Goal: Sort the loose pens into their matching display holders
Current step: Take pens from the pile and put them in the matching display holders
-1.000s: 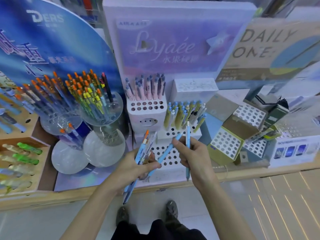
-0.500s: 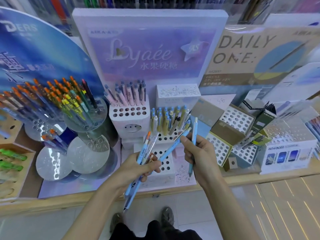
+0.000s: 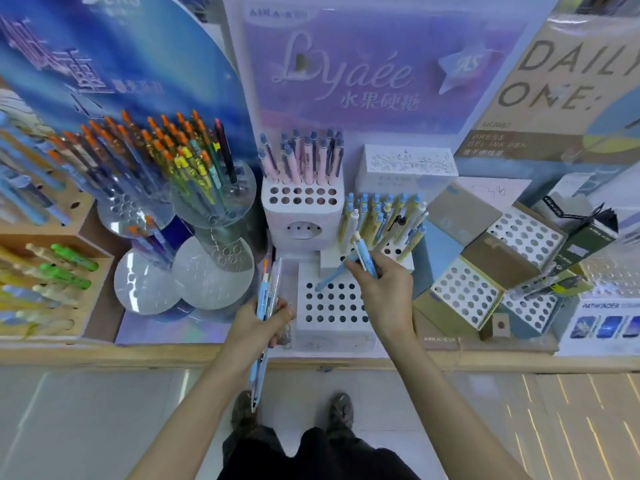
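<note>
My left hand (image 3: 259, 323) grips a small bundle of loose pens (image 3: 265, 306), light blue with an orange tip and a clear one, standing upright in front of the shelf edge. My right hand (image 3: 384, 289) holds two light blue pens (image 3: 363, 259) over the white stepped holder (image 3: 332, 306). One of them slants down left, its tip at a hole in the holder's lowest tier. The middle tier holds several yellow-and-blue pens (image 3: 377, 216). The top tier (image 3: 301, 209) carries pink and blue pens.
Clear round holders with orange-topped pens (image 3: 166, 157) stand at the left beside a wooden rack with green pens (image 3: 65, 265). Cardboard perforated holders (image 3: 485, 271) and a dark box sit at the right. A wooden shelf edge (image 3: 138, 355) runs across, with floor and my shoes below.
My right hand has moved forward and down from mid-air to the white holder, taking a second blue pen from the left bundle. The view has come closer to the display.
</note>
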The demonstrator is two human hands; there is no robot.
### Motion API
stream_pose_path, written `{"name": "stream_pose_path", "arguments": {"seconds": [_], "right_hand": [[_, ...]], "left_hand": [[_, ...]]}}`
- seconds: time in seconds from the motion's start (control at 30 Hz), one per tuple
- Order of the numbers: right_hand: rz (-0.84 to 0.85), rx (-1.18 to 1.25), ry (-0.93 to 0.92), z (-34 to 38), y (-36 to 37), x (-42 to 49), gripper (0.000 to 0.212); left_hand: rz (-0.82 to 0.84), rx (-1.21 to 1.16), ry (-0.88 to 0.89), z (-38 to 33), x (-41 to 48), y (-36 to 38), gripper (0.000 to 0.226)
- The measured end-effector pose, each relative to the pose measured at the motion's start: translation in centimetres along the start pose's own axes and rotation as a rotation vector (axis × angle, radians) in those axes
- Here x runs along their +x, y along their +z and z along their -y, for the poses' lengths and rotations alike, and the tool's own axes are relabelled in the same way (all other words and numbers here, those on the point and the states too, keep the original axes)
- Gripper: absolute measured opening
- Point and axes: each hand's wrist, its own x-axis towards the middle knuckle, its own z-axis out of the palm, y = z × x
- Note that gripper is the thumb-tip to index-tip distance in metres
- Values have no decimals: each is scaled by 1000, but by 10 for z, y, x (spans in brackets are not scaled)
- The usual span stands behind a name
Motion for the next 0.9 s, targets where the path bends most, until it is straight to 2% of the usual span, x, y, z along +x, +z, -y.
{"name": "stream_pose_path", "arguments": {"seconds": [0.13,0.3,0.4,0.47,0.57,0.7,0.83,0.9], "right_hand": [[-35,-18,-13,-7,16,4,31],[-57,5,-16,-10,24,10,10],[-50,-5,0,-13,30,12,16],[-39,-53,-33,-14,32,12,16],[19,-175,-137,-10,37,11,4],[130,-419,-280,-5,48,8,15],[126,-343,-113,-18,52,1,10],[137,-353,-51,-25,54,0,19]], "left_hand": [[-19,-25,41,-2,-2,-10,14],[-41,-62,51,-6,-4,-22,14],[-25,-63,61,-9,-2,-28,12],[-24,-65,67,-11,0,-31,11],[-5,-73,89,-15,3,-33,12],[9,-75,108,-19,5,-34,13],[10,-93,105,-22,6,-37,12],[9,-106,104,-23,8,-39,12]]}}
